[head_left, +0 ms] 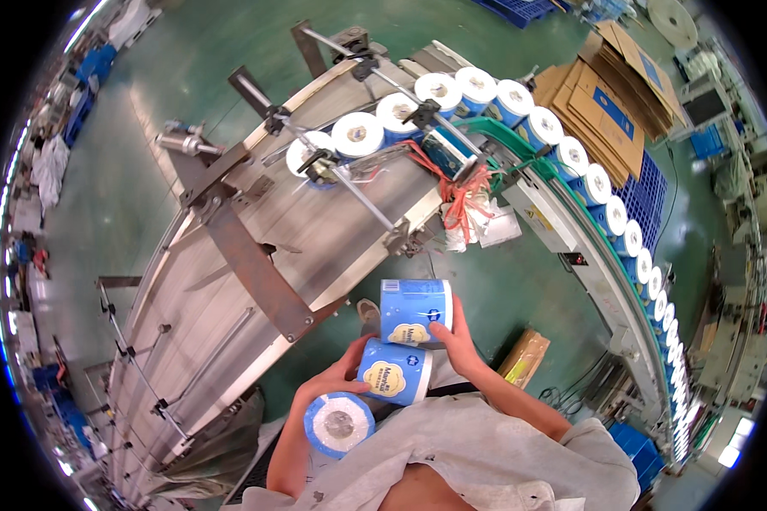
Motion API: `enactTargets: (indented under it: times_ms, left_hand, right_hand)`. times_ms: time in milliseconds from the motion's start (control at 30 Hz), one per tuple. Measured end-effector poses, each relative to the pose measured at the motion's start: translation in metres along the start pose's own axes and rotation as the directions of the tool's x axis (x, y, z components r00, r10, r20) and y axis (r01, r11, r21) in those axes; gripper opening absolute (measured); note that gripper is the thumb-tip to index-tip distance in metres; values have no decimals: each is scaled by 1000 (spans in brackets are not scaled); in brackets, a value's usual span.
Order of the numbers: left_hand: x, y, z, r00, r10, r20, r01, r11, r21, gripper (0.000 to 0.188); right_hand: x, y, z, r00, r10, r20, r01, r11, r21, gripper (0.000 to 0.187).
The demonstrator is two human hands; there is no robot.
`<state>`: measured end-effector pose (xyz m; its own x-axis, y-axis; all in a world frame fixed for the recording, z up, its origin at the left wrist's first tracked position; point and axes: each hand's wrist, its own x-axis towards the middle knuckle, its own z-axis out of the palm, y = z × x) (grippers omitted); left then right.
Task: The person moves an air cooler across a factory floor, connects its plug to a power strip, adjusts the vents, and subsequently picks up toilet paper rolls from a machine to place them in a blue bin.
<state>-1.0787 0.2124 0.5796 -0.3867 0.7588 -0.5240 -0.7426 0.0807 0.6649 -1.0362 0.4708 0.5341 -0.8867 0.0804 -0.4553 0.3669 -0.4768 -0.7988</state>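
Note:
My right hand (458,342) grips a blue-wrapped paper roll (405,300) from its right side, thumb across the printed wrapper. Just below it, my left hand (339,375) holds a second blue-wrapped roll (390,381) by its left side. The two rolls touch or nearly touch in front of my body, both lying with their sides up. A third roll (325,439) rests against my left forearm, its white end with the core hole facing up. What supports that one from below is hidden.
A wide conveyor (222,281) crosses at the left, with a rusty metal bracket (256,272) and guide rods above it. White-topped rolls (358,134) queue along a curved conveyor (601,289) to the right. Flattened cardboard boxes (596,111) lie on a blue pallet (648,200). Red strings (464,200) hang at the conveyor junction.

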Motion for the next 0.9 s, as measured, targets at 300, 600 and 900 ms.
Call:
enactTargets:
  times_ms: [300, 600, 900]
  left_hand:
    - [39, -3, 11, 978, -210, 4, 208, 965, -157, 88]
    - [89, -1, 19, 829, -516, 214, 465, 850, 248, 84]
    - [126, -15, 85, 725, -660, 194, 429, 654, 623, 80]
  right_hand:
    - [-44, -24, 18, 955, -290, -54, 252, 896, -366, 105]
    - [-106, -4, 6, 813, -285, -508, 125, 937, -326, 104]
    - [-181, 24, -15, 550, -396, -735, 261, 918, -299, 102]
